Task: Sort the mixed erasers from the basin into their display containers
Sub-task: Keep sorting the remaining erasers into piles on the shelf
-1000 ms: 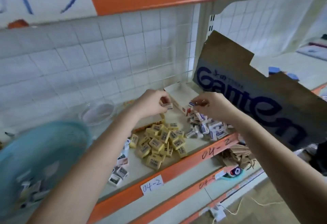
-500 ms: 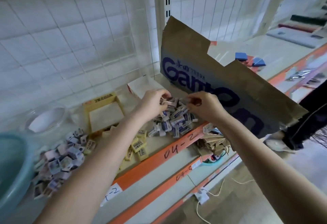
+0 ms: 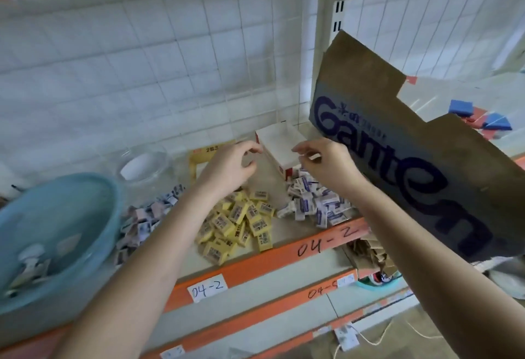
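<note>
Three loose eraser piles lie on the shelf [image 3: 284, 233]: yellow erasers [image 3: 241, 222] in the middle, white-and-blue erasers [image 3: 315, 205] to the right, and pink-and-black erasers [image 3: 142, 222] to the left. A teal basin [image 3: 93, 216] at the left edge holds a few more, blurred. Behind the piles stand a white display box [image 3: 279, 143] with a red front, a yellow box [image 3: 199, 157] and a clear round tub [image 3: 145, 165]. My left hand [image 3: 230, 168] hovers by the white box's left side, fingers loosely curled, nothing seen in it. My right hand [image 3: 324, 162] pinches a small white eraser [image 3: 311, 156] at the box's right corner.
A large brown cardboard flap [image 3: 412, 160] with blue lettering leans in at the right, over the shelf end. White wire grid backs the shelf. Orange shelf edges carry "04-2" labels. Blue and red pads [image 3: 480, 120] lie on the neighbouring shelf. Lower shelves and a floor cable are below.
Both hands have lifted off the white-and-blue pile and moved back to the white box. The view has swung left, bringing the basin further into sight.
</note>
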The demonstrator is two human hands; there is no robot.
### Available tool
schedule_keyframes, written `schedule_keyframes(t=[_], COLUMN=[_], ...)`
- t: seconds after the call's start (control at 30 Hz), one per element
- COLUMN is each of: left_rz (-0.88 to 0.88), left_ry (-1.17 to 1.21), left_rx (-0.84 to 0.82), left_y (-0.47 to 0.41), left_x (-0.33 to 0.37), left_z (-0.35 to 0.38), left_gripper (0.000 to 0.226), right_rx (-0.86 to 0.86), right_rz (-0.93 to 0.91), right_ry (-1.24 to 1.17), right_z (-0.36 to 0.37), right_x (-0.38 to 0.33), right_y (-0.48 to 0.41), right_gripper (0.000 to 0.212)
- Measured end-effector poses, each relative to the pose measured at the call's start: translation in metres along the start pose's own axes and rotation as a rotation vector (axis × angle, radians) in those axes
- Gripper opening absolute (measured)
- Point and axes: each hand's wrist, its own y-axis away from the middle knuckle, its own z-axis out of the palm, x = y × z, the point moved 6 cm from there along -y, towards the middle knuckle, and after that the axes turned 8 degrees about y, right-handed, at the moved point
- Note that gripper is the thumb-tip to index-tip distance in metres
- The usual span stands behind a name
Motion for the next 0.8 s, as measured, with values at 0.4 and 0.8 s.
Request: schedule_keyframes(t=[0.4,0.8], left_rz=[-0.262,-0.558], left_ry=[-0.076,-0.035], left_rx=[0.290,0.211], left_y=[0.124,0.234], left_x=[-0.125,-0.252], left_z=[-0.155,-0.238], left_gripper=[0.026,0.026], right_rx=[-0.223,-0.535], right_rz=[-0.338,-0.587], right_ry=[-0.034,0.203], right_z=[0.111,0.240], right_x=[-0.186,-0.321], right_y=[-0.029,-0.021], right_gripper=[0.023,0.033])
